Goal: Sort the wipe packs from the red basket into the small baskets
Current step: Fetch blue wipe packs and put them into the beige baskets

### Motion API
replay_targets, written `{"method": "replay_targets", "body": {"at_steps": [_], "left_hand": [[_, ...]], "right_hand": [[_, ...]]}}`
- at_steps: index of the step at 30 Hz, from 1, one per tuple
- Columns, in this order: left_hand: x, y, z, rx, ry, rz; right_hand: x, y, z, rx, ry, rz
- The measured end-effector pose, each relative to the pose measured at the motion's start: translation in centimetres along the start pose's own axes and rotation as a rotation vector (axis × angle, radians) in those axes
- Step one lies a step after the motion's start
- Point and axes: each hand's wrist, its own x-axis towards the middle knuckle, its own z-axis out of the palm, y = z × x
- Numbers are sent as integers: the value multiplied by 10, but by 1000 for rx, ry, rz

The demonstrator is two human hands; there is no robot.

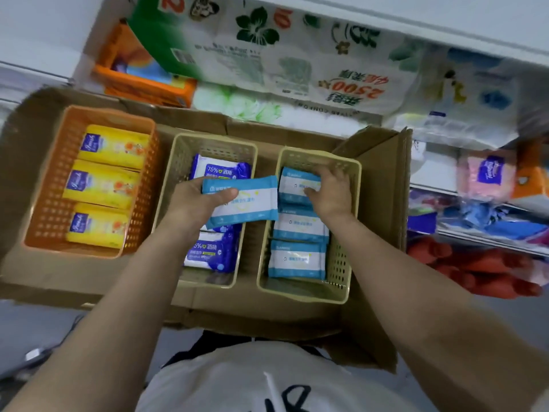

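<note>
Three small baskets sit side by side on flattened cardboard. The orange basket (pixel 47 185) on the left holds three yellow packs (pixel 104 185). In the middle beige basket (pixel 178 162) lie dark blue alcohol wipe packs (pixel 219 171). The right beige basket (pixel 341 263) holds light blue and white packs (pixel 297 260). My left hand (pixel 193 206) grips a light blue pack (pixel 246 203) above the gap between the two beige baskets. My right hand (pixel 332 191) reaches into the right basket and pinches the far light blue pack (pixel 294 182). The red basket is not in view.
Cardboard (pixel 383 185) lies under the baskets, with a flap standing up on the right. Behind it a shelf carries large tissue bundles (pixel 297 63) and an orange box (pixel 142 81). More packaged goods (pixel 487 173) crowd the shelves at the right.
</note>
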Motion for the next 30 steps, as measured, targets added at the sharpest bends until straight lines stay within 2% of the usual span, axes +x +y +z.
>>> {"method": "replay_targets", "body": {"at_steps": [4,6,8,10,12,14,15,18,20,23,26,30], "left_hand": [[6,1,9,50,-21,-27],[6,4,17,66,-37,-12],[6,8,30,85,-70,-7],[6,13,43,110,-121,-13],[6,16,57,120,-183,-7],[7,16,68,104,-207,31],[8,14,73,116,-187,65],[15,3,77,355,-29,235],[19,-5,74,466,-26,273],[26,-14,72,512,-120,221],[29,-14,70,493,-149,189],[33,-11,68,488,-156,171]], "right_hand": [[-2,7,8,-40,-186,-64],[2,7,-3,-12,-215,-86],[3,1,-19,95,-164,-88],[-3,-11,-39,311,-153,-79],[-12,-22,-57,429,-315,-132],[-19,-24,-65,319,-445,-164],[-20,-21,-67,269,-423,-141],[-22,-6,-76,215,-123,-34],[-21,3,-80,145,-57,-6],[-19,5,-71,14,-199,-25],[-19,0,-51,-107,-342,-41],[-28,0,-21,-230,-333,-25]]}}
